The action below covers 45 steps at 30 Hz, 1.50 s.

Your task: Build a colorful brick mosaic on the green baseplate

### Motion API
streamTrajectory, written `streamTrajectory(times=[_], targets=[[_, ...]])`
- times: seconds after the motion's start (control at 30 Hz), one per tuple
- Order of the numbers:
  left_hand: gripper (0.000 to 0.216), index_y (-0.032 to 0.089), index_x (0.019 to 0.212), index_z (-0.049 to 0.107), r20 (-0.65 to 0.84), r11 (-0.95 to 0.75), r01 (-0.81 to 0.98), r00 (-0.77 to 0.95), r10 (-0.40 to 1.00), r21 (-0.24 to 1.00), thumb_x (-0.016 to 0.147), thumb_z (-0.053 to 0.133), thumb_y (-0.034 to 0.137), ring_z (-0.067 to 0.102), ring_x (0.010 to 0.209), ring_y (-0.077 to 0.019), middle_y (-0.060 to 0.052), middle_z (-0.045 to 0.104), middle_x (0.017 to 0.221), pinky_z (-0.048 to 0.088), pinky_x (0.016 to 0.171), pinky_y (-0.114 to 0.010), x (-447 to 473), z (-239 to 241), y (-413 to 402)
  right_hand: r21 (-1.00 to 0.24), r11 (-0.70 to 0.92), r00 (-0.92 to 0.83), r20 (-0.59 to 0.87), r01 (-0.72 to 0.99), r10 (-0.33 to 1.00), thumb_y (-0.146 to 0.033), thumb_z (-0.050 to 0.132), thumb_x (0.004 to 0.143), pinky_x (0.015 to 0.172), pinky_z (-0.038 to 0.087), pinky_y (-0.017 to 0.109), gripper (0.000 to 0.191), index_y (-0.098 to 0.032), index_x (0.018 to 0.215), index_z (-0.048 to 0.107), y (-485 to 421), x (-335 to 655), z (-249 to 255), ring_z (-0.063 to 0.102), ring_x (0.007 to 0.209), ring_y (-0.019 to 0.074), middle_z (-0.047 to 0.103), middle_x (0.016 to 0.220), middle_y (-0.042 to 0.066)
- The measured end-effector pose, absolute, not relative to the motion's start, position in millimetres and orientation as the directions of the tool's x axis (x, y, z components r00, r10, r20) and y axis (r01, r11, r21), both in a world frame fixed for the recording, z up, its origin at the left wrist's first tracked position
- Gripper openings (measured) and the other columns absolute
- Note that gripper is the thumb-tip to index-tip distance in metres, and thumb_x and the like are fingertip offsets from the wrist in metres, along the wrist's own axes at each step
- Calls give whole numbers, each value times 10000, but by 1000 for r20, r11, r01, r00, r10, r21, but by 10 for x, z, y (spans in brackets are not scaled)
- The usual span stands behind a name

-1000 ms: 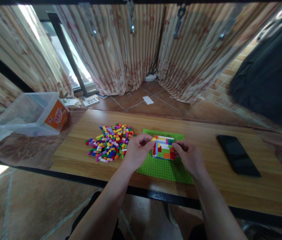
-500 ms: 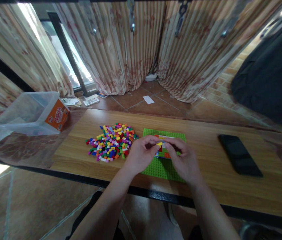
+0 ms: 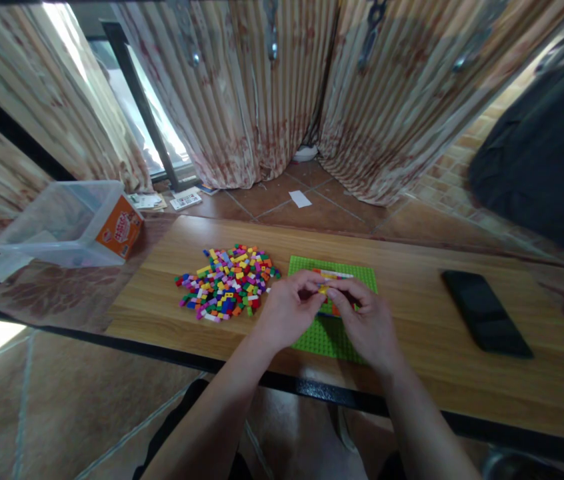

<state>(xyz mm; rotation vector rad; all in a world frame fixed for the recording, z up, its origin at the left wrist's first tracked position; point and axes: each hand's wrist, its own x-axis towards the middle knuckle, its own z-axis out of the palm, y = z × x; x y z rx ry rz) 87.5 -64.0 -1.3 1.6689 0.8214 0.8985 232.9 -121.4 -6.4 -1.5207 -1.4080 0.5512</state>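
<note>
Over a green studded baseplate (image 3: pixel 329 340), both my hands meet with their fingertips almost touching. A small yellow toy brick (image 3: pixel 323 289) shows between them, partly covered by the fingers. My left hand (image 3: pixel 288 308) pinches it from the left, thumb and fingers pressed together. From the other side my right hand (image 3: pixel 369 323) closes on the same brick with thumb and forefinger. Beneath the hands, white, orange and other coloured bricks (image 3: pixel 335 274) are set on the baseplate, largely hidden by the fingers.
Left of the baseplate, a heap of mixed bricks (image 3: pixel 232 280) is spread on the wooden table (image 3: pixel 157 300). A black phone (image 3: pixel 485 312) lies to the right. Beyond the table's left end stands a clear plastic bin (image 3: pixel 69 223) with an orange label. Curtains (image 3: pixel 242 100) hang behind.
My fingertips have drawn closer together around the yellow brick, covering more of it. The whole view has shifted slightly; the heap and phone lie as before.
</note>
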Motion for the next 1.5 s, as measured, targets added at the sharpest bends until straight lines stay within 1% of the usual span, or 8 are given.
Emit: streamTrajectory(times=[0.2, 0.53, 0.67, 0.77, 0.87, 0.93, 1.13, 1.5], targets=[[164, 169, 969, 708, 171, -242, 105, 451, 876, 964, 827, 628, 155, 668, 703, -145, -25, 738, 800, 535, 713, -277, 886, -23, -660, -836, 129, 288, 323, 533, 901, -313, 583, 906, 754, 500, 317, 164, -227, 880, 720, -1223, 2258, -77, 658, 814, 180, 731, 885, 37], [153, 178, 899, 758, 122, -171, 97, 383, 916, 980, 795, 647, 165, 678, 680, -153, -41, 761, 802, 550, 671, -277, 933, -27, -703, -721, 134, 292, 433, 679, 853, -317, 545, 929, 760, 522, 332, 185, -238, 898, 709, -1246, 2211, -108, 662, 809, 193, 714, 881, 52], [130, 174, 859, 753, 116, -162, 108, 348, 930, 981, 796, 640, 167, 680, 695, -161, -42, 755, 797, 547, 675, -280, 924, -45, -680, -716, 107, 327, 441, 690, 836, -331, 541, 930, 782, 526, 343, 200, -239, 905, 716, -1237, 2252, -97, 669, 833, 201, 725, 905, 58], [124, 175, 866, 731, 111, -156, 120, 319, 941, 980, 809, 622, 164, 676, 691, -153, -29, 746, 800, 539, 662, -266, 900, -69, -629, -743, 44, 405, 411, 667, 817, -380, 546, 922, 784, 528, 353, 235, -232, 916, 728, -1234, 2429, -102, 673, 837, 213, 739, 924, 67], [125, 170, 857, 711, 117, -172, 149, 323, 939, 974, 820, 595, 145, 676, 714, -153, -29, 740, 816, 532, 672, -261, 872, -68, -591, -771, -72, 508, 344, 633, 790, -408, 558, 899, 780, 529, 366, 271, -207, 928, 739, -1251, 2688, -124, 681, 833, 228, 750, 915, 83], [134, 164, 855, 708, 111, -183, 189, 337, 935, 965, 827, 579, 138, 673, 720, -158, -37, 737, 815, 530, 688, -272, 859, -50, -587, -768, -133, 536, 300, 626, 789, -407, 581, 869, 784, 530, 378, 276, -193, 924, 748, -1272, 2834, -141, 687, 832, 241, 757, 910, 93], [147, 175, 857, 710, 97, -194, 250, 353, 931, 949, 821, 578, 122, 667, 714, -161, -37, 741, 818, 526, 710, -287, 861, -9, -607, -775, -165, 474, 190, 610, 860, -419, 592, 830, 780, 529, 388, 284, -198, 893, 759, -1329, 2942, -153, 690, 821, 246, 764, 886, 83], [146, 179, 851, 706, 107, -227, 296, 372, 922, 928, 822, 574, 124, 645, 689, -155, -24, 721, 773, 503, 670, -265, 847, -22, -599, -798, -152, 378, 101, 583, 920, -413, 627, 835, 787, 526, 371, 230, -227, 879, 754, -1354, 2909, -183, 690, 826, 226, 763, 894, 53]])
